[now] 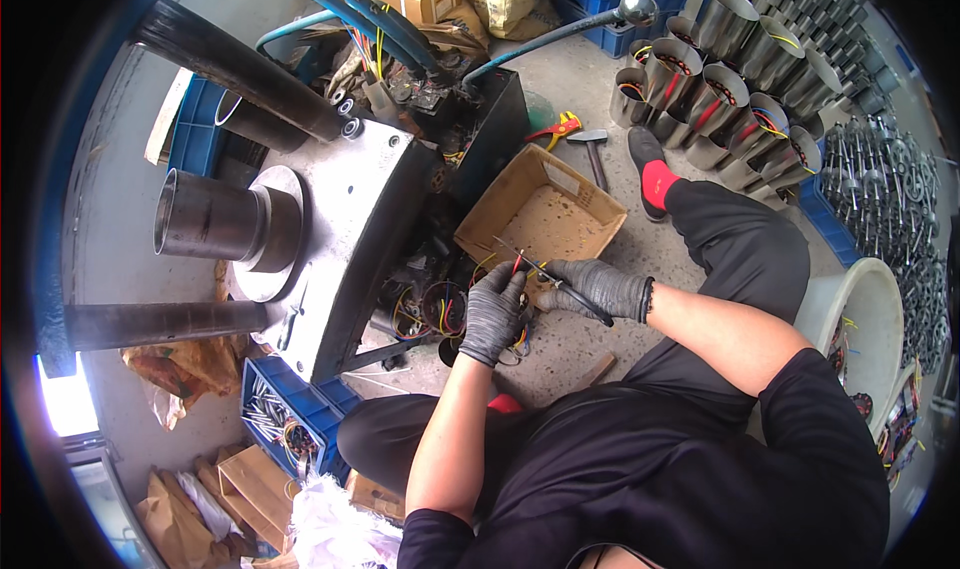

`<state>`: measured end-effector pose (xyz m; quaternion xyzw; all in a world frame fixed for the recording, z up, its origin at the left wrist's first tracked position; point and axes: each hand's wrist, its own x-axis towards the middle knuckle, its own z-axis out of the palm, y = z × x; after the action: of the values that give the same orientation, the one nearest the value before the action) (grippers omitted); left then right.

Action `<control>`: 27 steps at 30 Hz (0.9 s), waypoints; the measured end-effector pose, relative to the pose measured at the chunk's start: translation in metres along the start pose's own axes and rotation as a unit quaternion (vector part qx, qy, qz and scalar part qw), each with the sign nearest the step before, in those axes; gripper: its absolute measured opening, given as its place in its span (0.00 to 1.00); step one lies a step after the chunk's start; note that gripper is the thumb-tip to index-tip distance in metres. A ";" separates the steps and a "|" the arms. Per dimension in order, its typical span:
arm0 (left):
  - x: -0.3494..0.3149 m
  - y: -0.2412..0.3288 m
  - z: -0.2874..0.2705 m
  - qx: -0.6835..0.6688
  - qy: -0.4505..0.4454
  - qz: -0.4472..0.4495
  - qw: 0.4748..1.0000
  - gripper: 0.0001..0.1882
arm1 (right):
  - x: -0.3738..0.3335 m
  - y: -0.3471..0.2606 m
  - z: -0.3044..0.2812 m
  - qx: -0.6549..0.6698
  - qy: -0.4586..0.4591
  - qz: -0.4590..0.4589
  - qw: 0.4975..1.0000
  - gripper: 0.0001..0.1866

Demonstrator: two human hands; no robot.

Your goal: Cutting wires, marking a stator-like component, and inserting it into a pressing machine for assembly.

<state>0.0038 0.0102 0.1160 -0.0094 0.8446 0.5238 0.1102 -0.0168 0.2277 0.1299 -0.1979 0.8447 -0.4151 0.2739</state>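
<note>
My left hand point(493, 314), in a grey knit glove, is closed with a pinch on a thin red wire point(518, 262). My right hand point(605, 289), gloved the same way, grips a black-handled tool point(585, 304) with slim metal tips. Those tips meet the wires just above my left fingers; I cannot tell the tool's exact kind. Beneath the left hand, coloured wires come from a round motor part point(443, 307) near the floor. Both hands work in front of an open cardboard box point(600, 227) with scraps on its bottom.
A steel press plate point(345, 194) with dark columns stands to my left. Beyond the box lie a hammer point(595, 159) and red-yellow pliers point(556, 129). Steel cylinders point(715, 94) crowd the far right. A blue crate point(310, 409) and a white tub point(850, 314) flank my legs.
</note>
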 end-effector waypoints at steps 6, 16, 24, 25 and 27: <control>0.000 0.002 0.002 -0.032 -0.033 -0.035 0.998 0.17 | 0.003 -0.015 -0.011 0.248 -0.093 0.180 0.947 0.18; 0.005 0.029 -0.042 -0.143 0.096 -0.043 0.984 0.16 | 0.012 0.009 -0.015 0.566 0.110 0.213 0.789 0.13; -0.003 0.011 -0.060 -0.108 0.110 -0.026 0.988 0.09 | 0.002 -0.016 -0.021 0.569 0.110 0.198 0.790 0.17; -0.004 0.008 -0.059 -0.096 0.102 -0.066 0.988 0.10 | -0.001 -0.019 -0.024 0.570 0.114 0.198 0.790 0.17; -0.003 -0.008 -0.057 -0.072 0.077 -0.112 0.988 0.13 | -0.006 -0.025 -0.030 0.597 0.084 0.161 0.782 0.19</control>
<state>-0.0018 -0.0442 0.1339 -0.1522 0.8043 0.5652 0.1021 -0.0279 0.2343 0.1672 0.1796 0.4675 -0.8009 0.3281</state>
